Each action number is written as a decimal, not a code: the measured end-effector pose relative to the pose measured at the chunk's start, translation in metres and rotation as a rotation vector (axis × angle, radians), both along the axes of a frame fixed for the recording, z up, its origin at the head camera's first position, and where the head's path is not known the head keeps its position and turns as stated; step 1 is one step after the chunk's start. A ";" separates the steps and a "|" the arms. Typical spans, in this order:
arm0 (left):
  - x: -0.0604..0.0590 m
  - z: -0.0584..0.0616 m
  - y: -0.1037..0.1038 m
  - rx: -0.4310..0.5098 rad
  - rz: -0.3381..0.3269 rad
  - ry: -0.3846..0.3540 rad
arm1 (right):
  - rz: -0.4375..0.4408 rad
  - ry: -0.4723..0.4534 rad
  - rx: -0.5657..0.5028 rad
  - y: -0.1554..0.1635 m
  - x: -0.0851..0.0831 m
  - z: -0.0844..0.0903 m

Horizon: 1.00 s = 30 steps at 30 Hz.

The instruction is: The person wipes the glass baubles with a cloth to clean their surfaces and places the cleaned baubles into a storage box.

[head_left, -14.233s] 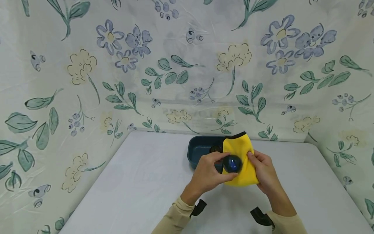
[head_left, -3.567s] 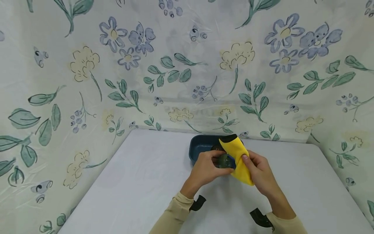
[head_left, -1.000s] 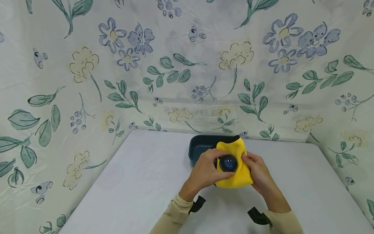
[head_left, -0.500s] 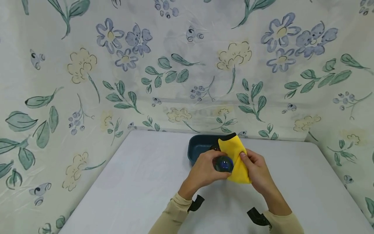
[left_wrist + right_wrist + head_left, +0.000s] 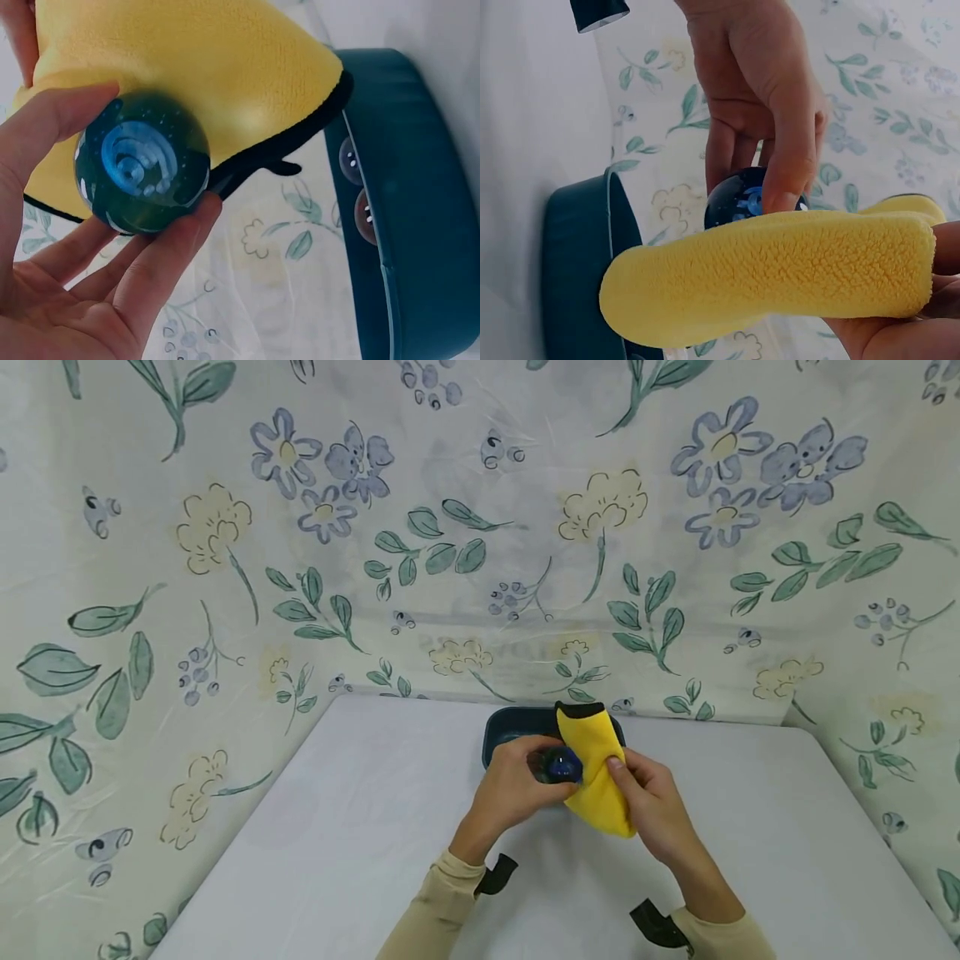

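My left hand [image 5: 508,789] holds a dark blue-green glass ball [image 5: 562,766] between thumb and fingers, above the table. In the left wrist view the ball [image 5: 142,169] shows a pale blue swirl and small bubbles. My right hand [image 5: 662,802] grips a yellow fleecy cloth [image 5: 598,760] with black edging. Folded over, the cloth hangs right beside the ball; in the right wrist view the cloth [image 5: 780,270] covers the ball's near side. Whether the cloth presses on the ball I cannot tell.
Behind the hands a dark teal tray [image 5: 517,720] stands on the white table [image 5: 360,843], partly covered by hand and cloth. Two round, shiny balls, one bluish [image 5: 350,160] and one brownish [image 5: 366,217], lie in it. A floral sheet [image 5: 480,568] hangs behind the table.
Both hands have shifted a little left, with the ball slightly higher. The ball has turned in my left hand. The cloth, spread behind the ball a second ago, now hangs folded narrower at its right.
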<state>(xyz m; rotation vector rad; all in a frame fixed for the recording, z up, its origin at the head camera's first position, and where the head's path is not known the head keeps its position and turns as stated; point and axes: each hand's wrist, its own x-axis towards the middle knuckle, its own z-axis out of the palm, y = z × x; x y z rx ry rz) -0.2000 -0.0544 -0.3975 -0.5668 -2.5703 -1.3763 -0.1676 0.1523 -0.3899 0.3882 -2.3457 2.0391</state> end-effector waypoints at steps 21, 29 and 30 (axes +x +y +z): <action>0.002 0.000 0.004 0.268 0.088 0.064 | 0.119 -0.180 -0.154 -0.002 -0.007 -0.011; 0.008 0.001 0.013 0.284 0.041 0.076 | 0.138 -0.250 -0.180 0.005 -0.014 -0.015; 0.008 0.000 0.015 0.287 0.030 0.071 | 0.142 -0.253 -0.177 0.006 -0.015 -0.016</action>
